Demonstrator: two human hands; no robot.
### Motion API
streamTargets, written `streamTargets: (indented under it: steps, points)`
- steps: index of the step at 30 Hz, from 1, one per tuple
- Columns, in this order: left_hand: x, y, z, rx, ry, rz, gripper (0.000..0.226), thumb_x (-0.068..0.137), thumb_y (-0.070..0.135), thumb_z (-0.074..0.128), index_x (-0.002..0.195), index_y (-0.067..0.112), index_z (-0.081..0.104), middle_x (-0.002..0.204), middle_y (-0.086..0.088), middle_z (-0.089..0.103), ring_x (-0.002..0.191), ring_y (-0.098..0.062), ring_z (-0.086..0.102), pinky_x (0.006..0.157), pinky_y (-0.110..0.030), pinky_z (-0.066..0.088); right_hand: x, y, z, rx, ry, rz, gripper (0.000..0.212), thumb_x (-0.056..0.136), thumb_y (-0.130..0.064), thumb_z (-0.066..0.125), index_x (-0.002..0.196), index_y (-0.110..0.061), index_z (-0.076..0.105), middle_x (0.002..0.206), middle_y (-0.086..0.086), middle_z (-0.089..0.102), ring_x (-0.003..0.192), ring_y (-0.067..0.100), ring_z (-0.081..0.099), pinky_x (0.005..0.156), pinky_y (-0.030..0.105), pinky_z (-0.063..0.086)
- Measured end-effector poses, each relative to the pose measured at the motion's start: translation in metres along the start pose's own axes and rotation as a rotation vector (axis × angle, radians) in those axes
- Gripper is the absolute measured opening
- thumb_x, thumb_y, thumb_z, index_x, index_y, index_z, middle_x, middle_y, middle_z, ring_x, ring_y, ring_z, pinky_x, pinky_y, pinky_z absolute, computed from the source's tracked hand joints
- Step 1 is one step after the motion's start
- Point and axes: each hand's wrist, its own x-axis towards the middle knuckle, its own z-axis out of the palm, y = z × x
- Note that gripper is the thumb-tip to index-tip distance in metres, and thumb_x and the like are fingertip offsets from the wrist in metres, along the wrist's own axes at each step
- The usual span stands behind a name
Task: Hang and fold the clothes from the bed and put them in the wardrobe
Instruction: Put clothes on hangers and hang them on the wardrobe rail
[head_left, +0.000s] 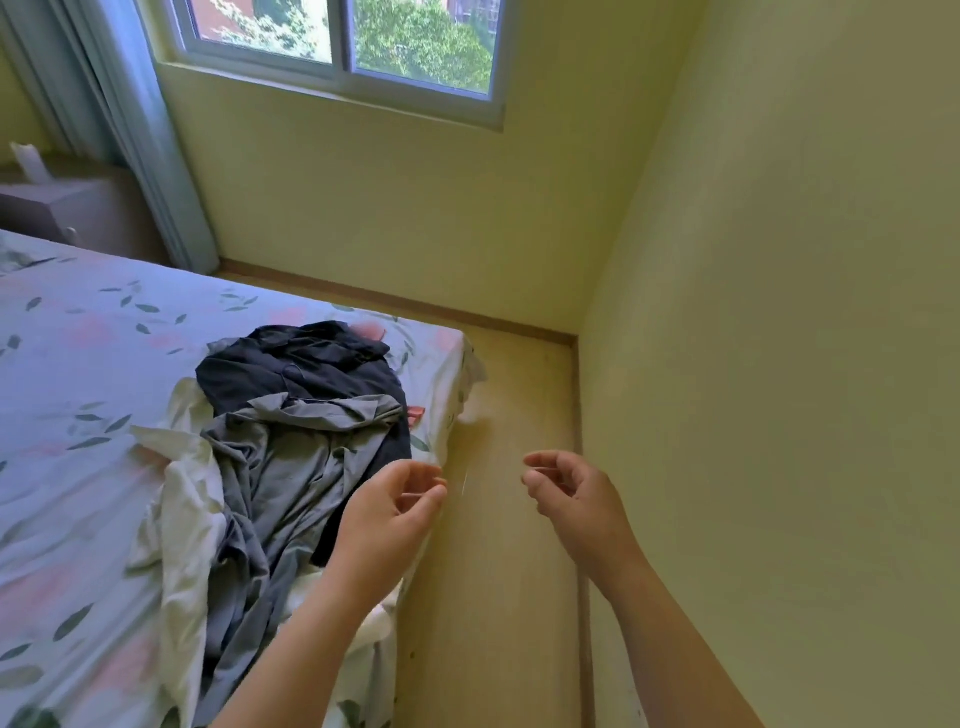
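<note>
Both hands hover side by side past the bed's corner: the left hand (395, 514) over the edge of the bed (78, 364), the right hand (576, 499) over the floor (509, 571). Their fingers are loosely curled with thumbs near the fingertips. A faint thin strand (465, 483) seems to show between them, but I cannot tell whether they pinch it. The clothes lie heaped on the bed's near corner: a grey garment (291, 467) over a dark garment (291, 369), with a white garment (187, 509) beside them.
</note>
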Motion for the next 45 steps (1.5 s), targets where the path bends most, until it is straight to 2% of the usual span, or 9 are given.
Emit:
streamTargets:
  steps: [7,13,17,24,29,34,38,41,45]
  points:
    - [0.098,0.000,-0.011,-0.007,0.044,-0.012,0.020,0.090,0.022,0.066,0.093,0.040,0.059,0.093,0.010,0.071,0.084,0.002,0.066,0.064,-0.008,0.049,0.104,-0.025,0.013,-0.034,-0.069,-0.005,0.014,0.093,-0.020,0.064,0.106,-0.024,0.067,0.096,-0.004,0.070,0.092,0.011,0.066,0.082,0.029,0.056]
    - [0.172,-0.010,-0.013,0.014,0.125,-0.060,0.019,0.089,0.019,0.067,0.093,0.037,0.062,0.092,0.010,0.072,0.084,-0.002,0.068,0.072,-0.016,0.052,0.192,-0.026,0.028,-0.025,-0.156,-0.020,0.012,0.094,-0.020,0.063,0.103,-0.027,0.065,0.095,-0.006,0.068,0.089,0.008,0.065,0.075,0.021,0.052]
    - [0.226,-0.017,0.003,0.044,0.165,-0.091,0.013,0.089,0.021,0.067,0.095,0.032,0.066,0.090,0.013,0.072,0.082,0.006,0.065,0.066,-0.006,0.047,0.259,-0.019,0.030,-0.020,-0.207,-0.022,0.012,0.094,-0.020,0.063,0.103,-0.026,0.065,0.095,-0.007,0.068,0.086,0.002,0.064,0.068,0.013,0.049]
    - [0.327,-0.008,0.034,0.015,0.309,-0.173,0.013,0.089,0.021,0.068,0.102,0.025,0.068,0.094,0.008,0.072,0.088,-0.001,0.066,0.074,-0.012,0.048,0.401,-0.035,0.019,-0.075,-0.328,-0.074,0.019,0.094,-0.023,0.062,0.112,-0.021,0.066,0.101,-0.005,0.069,0.095,0.011,0.066,0.084,0.030,0.056]
    - [0.374,-0.011,0.034,-0.026,0.439,-0.266,0.011,0.088,0.020,0.069,0.094,0.029,0.069,0.090,0.009,0.073,0.082,0.002,0.066,0.068,-0.014,0.048,0.472,-0.041,0.035,-0.109,-0.437,-0.086,0.017,0.094,-0.025,0.062,0.111,-0.024,0.067,0.098,-0.007,0.069,0.091,0.006,0.065,0.070,0.012,0.052]
    - [0.415,-0.027,0.016,-0.037,0.554,-0.335,0.010,0.089,0.019,0.067,0.098,0.024,0.068,0.092,0.006,0.072,0.087,-0.005,0.066,0.073,-0.018,0.048,0.525,-0.052,0.077,-0.136,-0.560,-0.083,0.020,0.095,-0.018,0.060,0.114,-0.015,0.066,0.099,0.000,0.069,0.095,0.018,0.065,0.088,0.037,0.056]
    - [0.448,-0.041,-0.014,-0.026,0.612,-0.352,0.010,0.089,0.024,0.066,0.099,0.026,0.067,0.092,0.006,0.071,0.089,-0.005,0.065,0.080,-0.025,0.052,0.558,-0.064,0.116,-0.150,-0.608,-0.111,0.018,0.095,-0.019,0.060,0.112,-0.017,0.066,0.098,-0.001,0.070,0.092,0.013,0.066,0.087,0.033,0.056]
    - [0.467,-0.049,-0.032,-0.032,0.644,-0.362,0.010,0.089,0.024,0.067,0.098,0.029,0.067,0.091,0.005,0.072,0.087,-0.002,0.065,0.075,-0.019,0.050,0.582,-0.075,0.142,-0.176,-0.650,-0.124,0.017,0.095,-0.021,0.060,0.110,-0.020,0.067,0.097,-0.003,0.070,0.091,0.011,0.067,0.084,0.031,0.056]
    - [0.480,-0.059,-0.048,-0.034,0.699,-0.382,0.009,0.089,0.021,0.067,0.097,0.027,0.067,0.090,0.005,0.071,0.086,-0.002,0.065,0.073,-0.015,0.046,0.603,-0.078,0.171,-0.195,-0.710,-0.125,0.015,0.095,-0.021,0.060,0.109,-0.020,0.066,0.095,-0.001,0.070,0.084,0.014,0.068,0.069,0.023,0.055]
